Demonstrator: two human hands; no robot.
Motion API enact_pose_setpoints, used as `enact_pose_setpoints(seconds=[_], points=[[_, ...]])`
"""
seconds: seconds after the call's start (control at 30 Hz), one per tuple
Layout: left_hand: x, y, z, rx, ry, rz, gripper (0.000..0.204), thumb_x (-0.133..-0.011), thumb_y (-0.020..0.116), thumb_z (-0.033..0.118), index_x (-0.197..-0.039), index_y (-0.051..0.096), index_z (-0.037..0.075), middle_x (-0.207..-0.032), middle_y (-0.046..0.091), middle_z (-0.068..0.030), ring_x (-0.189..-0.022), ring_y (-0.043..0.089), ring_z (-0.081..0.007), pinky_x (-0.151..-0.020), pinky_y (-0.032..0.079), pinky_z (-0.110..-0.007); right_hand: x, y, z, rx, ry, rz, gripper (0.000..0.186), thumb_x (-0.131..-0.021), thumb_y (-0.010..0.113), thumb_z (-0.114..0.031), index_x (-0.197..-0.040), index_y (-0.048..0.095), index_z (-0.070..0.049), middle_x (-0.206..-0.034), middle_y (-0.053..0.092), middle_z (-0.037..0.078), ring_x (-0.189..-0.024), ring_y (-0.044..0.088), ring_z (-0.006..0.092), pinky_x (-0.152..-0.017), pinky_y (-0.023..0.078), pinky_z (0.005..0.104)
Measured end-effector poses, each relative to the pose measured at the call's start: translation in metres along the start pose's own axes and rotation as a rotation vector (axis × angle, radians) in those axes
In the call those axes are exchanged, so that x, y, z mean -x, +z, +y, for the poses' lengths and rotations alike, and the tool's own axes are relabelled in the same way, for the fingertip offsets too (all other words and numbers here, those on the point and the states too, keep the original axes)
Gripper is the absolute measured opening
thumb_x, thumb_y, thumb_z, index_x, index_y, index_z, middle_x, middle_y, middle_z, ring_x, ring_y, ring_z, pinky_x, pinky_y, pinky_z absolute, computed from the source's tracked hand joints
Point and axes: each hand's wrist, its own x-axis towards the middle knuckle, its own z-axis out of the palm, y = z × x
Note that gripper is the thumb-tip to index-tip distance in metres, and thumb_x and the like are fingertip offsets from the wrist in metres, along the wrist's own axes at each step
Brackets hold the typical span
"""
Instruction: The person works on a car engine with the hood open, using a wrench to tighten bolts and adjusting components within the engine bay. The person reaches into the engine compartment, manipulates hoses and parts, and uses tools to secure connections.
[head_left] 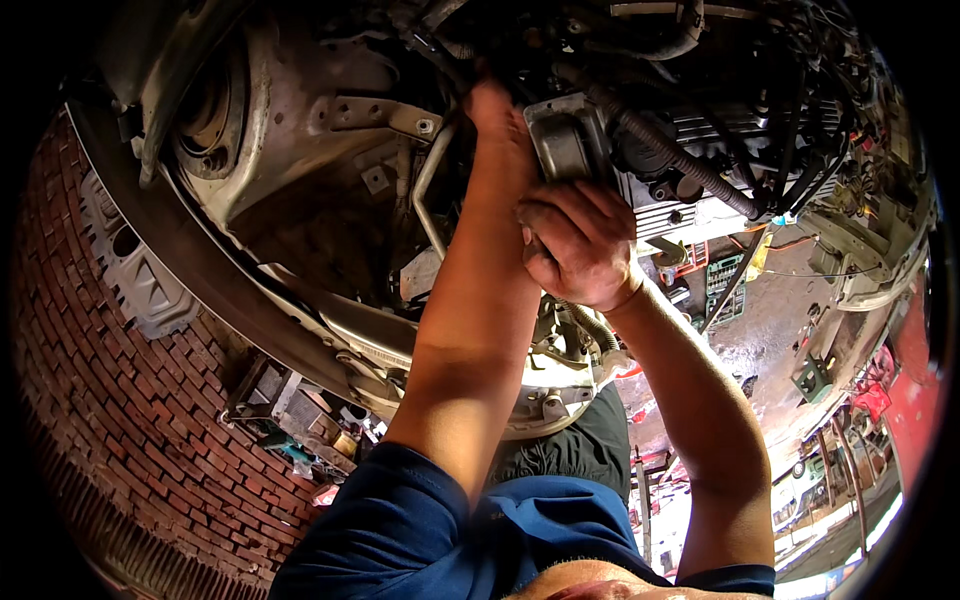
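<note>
My left arm stretches up into the engine bay, and my left hand (490, 105) is deep among the dark parts beside the engine. Its fingers are hidden there. Below a grey metal housing (562, 140) is my right hand (582, 243), close to my left forearm. The fingers of that hand are curled in and closed; what they hold, if anything, is hidden. A ribbed black hose (680, 160) runs past the housing over the engine (720, 125). Left of my forearm a bent metal pipe (430, 185) stands near a bracket (385, 115).
The fender edge (215, 260) curves along the left, with a brick floor (130, 400) beyond it. A metal cover (135, 265) lies on those bricks. A cart with tools (300, 410) stands at lower left. On the right is a green tool case (725, 285).
</note>
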Motion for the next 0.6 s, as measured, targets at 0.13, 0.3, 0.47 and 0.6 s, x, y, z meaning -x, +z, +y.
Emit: enact_pose_setpoints(seconds=[0.13,0.3,0.47,0.6], points=[[0.003,0.003,-0.004,-0.002,0.036,0.032,0.038,-0.109,0.052,0.031,-0.127,0.065,0.000,-0.112,0.072,-0.0158,-0.092,0.073,-0.0328,-0.079,0.063,-0.044,-0.002,-0.002,0.001,-0.033,-0.008,-0.016,0.021,-0.075,0.066,-0.013,-0.094,0.072,-0.007,-0.095,0.070,0.007,-0.079,0.066,0.0267,-0.071,0.054,0.0389],[0.000,0.001,0.001,0.003,0.039,0.027,0.038,-0.108,0.053,0.030,-0.127,0.064,0.000,-0.112,0.072,-0.0156,-0.091,0.073,-0.0324,-0.078,0.063,-0.044,-0.002,0.000,0.001,-0.034,-0.022,0.006,0.020,-0.076,0.066,-0.013,-0.095,0.072,-0.007,-0.096,0.071,0.007,-0.079,0.066,0.0268,-0.071,0.054,0.0387],[-0.010,-0.001,0.016,0.019,-0.034,-0.042,0.037,-0.108,0.053,0.030,-0.126,0.064,-0.001,-0.111,0.072,-0.0155,-0.090,0.073,-0.0321,-0.077,0.062,-0.043,-0.001,0.001,0.002,-0.030,-0.015,0.015,0.021,-0.076,0.066,-0.013,-0.095,0.072,-0.007,-0.096,0.071,0.007,-0.079,0.066,0.0269,-0.071,0.054,0.0385],[-0.008,-0.004,0.012,0.047,-0.044,-0.048,0.037,-0.108,0.054,0.029,-0.126,0.064,-0.001,-0.111,0.072,-0.0153,-0.090,0.072,-0.0318,-0.077,0.062,-0.042,0.000,0.002,0.000,-0.017,-0.008,0.009,0.020,-0.076,0.066,-0.014,-0.094,0.072,-0.007,-0.096,0.071,0.007,-0.079,0.066,0.0264,-0.071,0.055,0.0383]])
